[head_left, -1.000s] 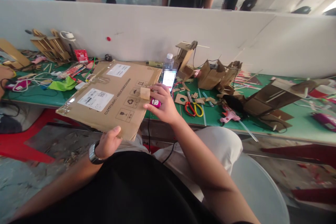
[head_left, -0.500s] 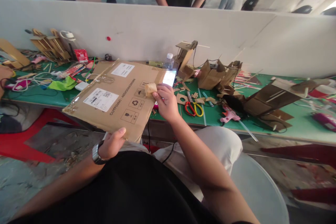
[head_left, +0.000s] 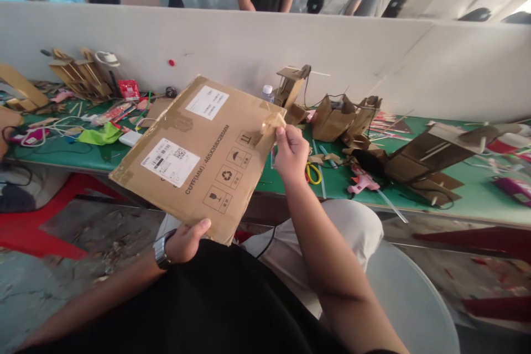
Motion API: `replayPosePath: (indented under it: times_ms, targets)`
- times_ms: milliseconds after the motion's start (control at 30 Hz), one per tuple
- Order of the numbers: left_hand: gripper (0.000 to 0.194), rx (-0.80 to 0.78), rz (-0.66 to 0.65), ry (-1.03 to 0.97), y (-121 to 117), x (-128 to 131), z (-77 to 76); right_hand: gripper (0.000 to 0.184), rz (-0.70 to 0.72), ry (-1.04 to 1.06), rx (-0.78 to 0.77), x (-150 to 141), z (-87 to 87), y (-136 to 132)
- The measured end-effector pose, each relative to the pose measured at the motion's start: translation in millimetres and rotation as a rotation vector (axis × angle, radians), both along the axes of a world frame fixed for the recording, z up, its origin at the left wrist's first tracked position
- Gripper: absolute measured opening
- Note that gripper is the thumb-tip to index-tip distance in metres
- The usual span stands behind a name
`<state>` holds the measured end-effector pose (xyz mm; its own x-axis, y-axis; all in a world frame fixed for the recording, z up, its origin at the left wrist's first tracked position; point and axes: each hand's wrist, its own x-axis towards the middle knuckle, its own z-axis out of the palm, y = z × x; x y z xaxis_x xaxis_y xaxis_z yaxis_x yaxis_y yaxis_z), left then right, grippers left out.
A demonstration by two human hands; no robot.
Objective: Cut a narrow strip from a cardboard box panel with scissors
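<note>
A flat brown cardboard sheet (head_left: pixel 199 138) with printed symbols and two white labels tilts over my lap and the table's front edge. My left hand (head_left: pixel 188 240) grips its near lower edge, thumb on top and fingers hidden beneath. At the sheet's right corner, my right hand (head_left: pixel 291 152) pinches a crumpled tan strip of packing tape (head_left: pixel 274 120). The strip touches the corner there; I cannot tell how much of it is stuck down. More shiny tape (head_left: pixel 182 119) lies across the sheet's left side.
On the green table (head_left: pixel 492 177) lie yellow-handled scissors (head_left: pixel 314 173), a pink glue gun (head_left: pixel 362 181) and cardboard constructions (head_left: pixel 431 155). A bottle (head_left: pixel 267 93) stands behind the sheet. A white partition (head_left: pixel 232 38) runs along the back, with people beyond it. My knee (head_left: pixel 352 227) is below.
The sheet has shifted right and toward me, turning slightly. My right hand has moved right and up with the tape to the corner. The sheet and hand now cover the phone and red-handled tool.
</note>
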<state>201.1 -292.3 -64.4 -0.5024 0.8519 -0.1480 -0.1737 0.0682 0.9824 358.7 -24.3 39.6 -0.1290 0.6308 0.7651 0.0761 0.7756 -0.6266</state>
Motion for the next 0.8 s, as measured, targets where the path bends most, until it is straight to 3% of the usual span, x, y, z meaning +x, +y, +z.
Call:
replayPosePath:
  times_ms: [133, 233, 400, 500, 600, 800]
  targets:
    - [0.045, -0.071, -0.174, 0.202, -4, -9, -6.0, 0.050, -0.061, 0.094, -0.005, 12, 6.2, 11]
    - [0.037, -0.049, -0.223, 0.335, -1, -16, -4.2, 0.047, -0.055, 0.156, -0.006, 18, 10.5, 14]
    - [0.051, -0.016, -0.200, 0.408, 1, -20, 0.6, 0.038, -0.067, 0.200, 0.008, 21, 10.2, 18]
    - [0.057, -0.050, -0.360, 0.587, 0, -23, 4.5, 0.040, -0.094, 0.213, -0.041, 22, 6.3, 27]
    - [0.060, -0.076, -0.517, 0.779, -2, -30, 7.7, 0.042, -0.085, 0.282, -0.124, 29, 3.3, 44]
    - [0.056, -0.026, -0.564, 0.993, -15, -46, 3.8, 0.043, -0.021, 0.591, -0.346, 65, 1.6, 96]
